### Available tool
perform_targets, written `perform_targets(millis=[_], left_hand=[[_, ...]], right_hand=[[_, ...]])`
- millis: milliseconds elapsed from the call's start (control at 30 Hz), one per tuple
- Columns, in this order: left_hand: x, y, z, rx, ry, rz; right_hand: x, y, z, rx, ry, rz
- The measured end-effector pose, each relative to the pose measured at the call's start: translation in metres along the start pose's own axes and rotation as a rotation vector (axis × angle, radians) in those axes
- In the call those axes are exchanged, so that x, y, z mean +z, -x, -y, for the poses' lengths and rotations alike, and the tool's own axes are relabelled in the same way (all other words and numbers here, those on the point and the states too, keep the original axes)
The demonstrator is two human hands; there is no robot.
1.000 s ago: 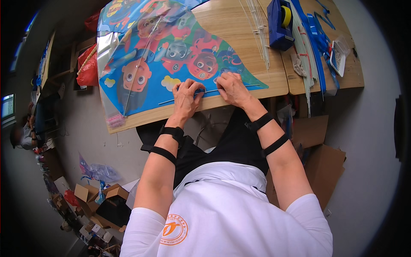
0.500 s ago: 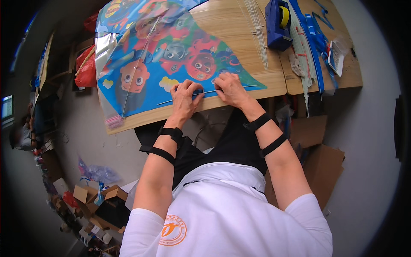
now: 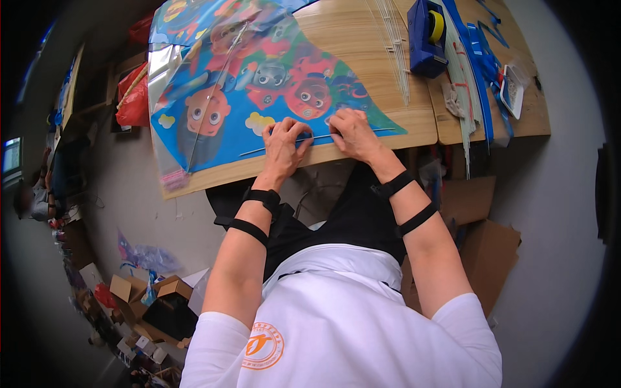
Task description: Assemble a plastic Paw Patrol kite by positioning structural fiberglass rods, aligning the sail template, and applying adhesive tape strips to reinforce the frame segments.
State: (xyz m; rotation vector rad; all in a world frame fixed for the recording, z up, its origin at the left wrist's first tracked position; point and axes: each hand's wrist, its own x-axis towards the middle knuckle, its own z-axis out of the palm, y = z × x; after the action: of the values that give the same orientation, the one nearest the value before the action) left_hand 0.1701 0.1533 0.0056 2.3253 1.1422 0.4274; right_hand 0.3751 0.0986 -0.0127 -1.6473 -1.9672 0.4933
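Our left hand (image 3: 283,147) arches at the thin rod (image 3: 321,136), thumb and forefinger curved around a narrow gap; our right hand (image 3: 354,137) curls in closely beside it, and we cannot tell whether either grips the rod. The rod lies along the near edge of the printed blue sheet (image 3: 238,140). Almost nothing differs from half a second ago: both hands stay at the same stretch, and the rod keeps its line along the sheet. Beneath the sheet is the wooden bench (image 3: 349,39); to the sheet's right stand a blue tape dispenser (image 3: 427,63) and, farther out, a white tray (image 3: 513,95). Nearer us than the sheet, our white shirt (image 3: 362,310) bears a round orange emblem (image 3: 262,346), its lettering too small to read.
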Motion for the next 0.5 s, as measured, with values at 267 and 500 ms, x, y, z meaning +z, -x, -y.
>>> perform_targets(millis=[267, 500], left_hand=[[0.0025, 0.0002, -0.0006, -0.011, 0.007, 0.005], [0.0015, -0.0007, 0.0001, -0.01, 0.013, -0.004]], right_hand=[[-0.0023, 0.0005, -0.0003, 0.012, 0.003, 0.023], [-0.0034, -0.0012, 0.0007, 0.009, 0.016, 0.023]])
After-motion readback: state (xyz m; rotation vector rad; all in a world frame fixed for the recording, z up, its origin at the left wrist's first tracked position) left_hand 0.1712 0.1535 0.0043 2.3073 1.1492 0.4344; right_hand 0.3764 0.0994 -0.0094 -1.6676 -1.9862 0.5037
